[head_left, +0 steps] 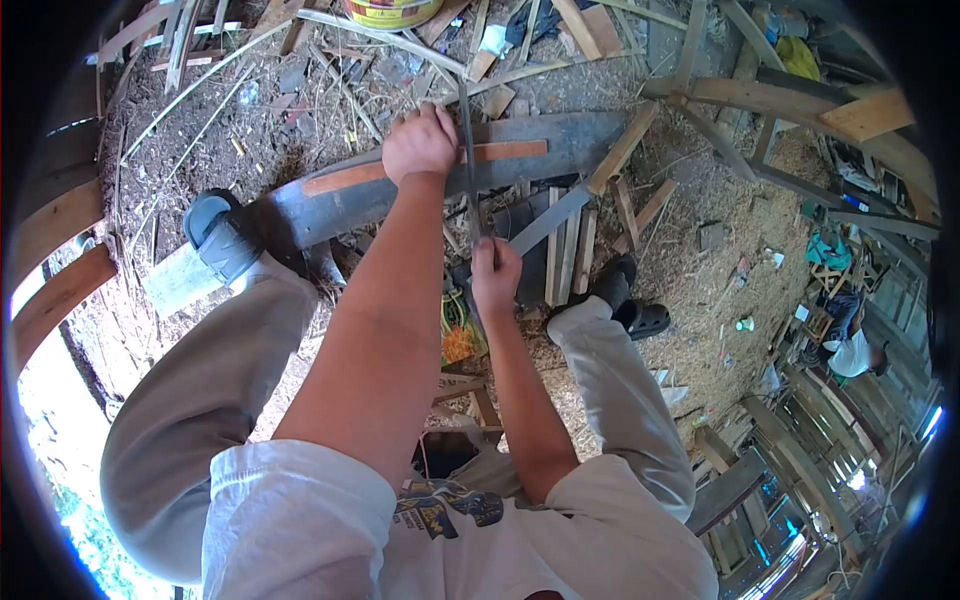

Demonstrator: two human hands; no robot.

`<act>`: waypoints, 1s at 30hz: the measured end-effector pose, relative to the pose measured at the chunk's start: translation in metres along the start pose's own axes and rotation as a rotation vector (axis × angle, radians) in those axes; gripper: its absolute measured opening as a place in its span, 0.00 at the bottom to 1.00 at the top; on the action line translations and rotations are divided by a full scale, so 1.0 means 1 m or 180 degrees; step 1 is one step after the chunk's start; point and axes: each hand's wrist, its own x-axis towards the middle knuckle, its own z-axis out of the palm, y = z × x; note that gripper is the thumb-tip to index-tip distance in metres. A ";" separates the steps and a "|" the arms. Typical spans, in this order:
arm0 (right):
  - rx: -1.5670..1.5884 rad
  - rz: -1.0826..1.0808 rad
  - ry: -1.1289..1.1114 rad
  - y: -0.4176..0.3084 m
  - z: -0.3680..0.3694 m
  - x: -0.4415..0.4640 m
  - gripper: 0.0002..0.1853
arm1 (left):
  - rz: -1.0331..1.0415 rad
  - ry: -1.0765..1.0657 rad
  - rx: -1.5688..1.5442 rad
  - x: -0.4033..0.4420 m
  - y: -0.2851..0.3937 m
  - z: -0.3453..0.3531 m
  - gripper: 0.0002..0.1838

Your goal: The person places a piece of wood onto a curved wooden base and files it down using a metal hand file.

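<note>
My left hand [420, 143] is closed over a reddish-brown wooden strip [510, 150], which lies across a wide dark plank [330, 208]. My right hand [495, 273], nearer to my body, is closed around the lower end of a long, narrow metal blade [468, 165]. Seen almost edge-on, the blade runs away from me across the strip, just right of my left hand. Whether it is a saw or a knife I cannot tell. My right fingers hide its handle.
The plank rests between my feet, beside several upright wooden offcuts [572, 255]. Wood shavings and scraps cover the ground. A yellow bucket [393, 12] stands at the far side. Timber frames [780, 100] rise on the right, where another person [853, 355] sits.
</note>
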 end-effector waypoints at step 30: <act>-0.0105 -0.0171 -0.0049 0.014 -0.016 -0.025 0.16 | -0.0119 -0.0246 0.0028 -0.002 0.003 -0.004 0.25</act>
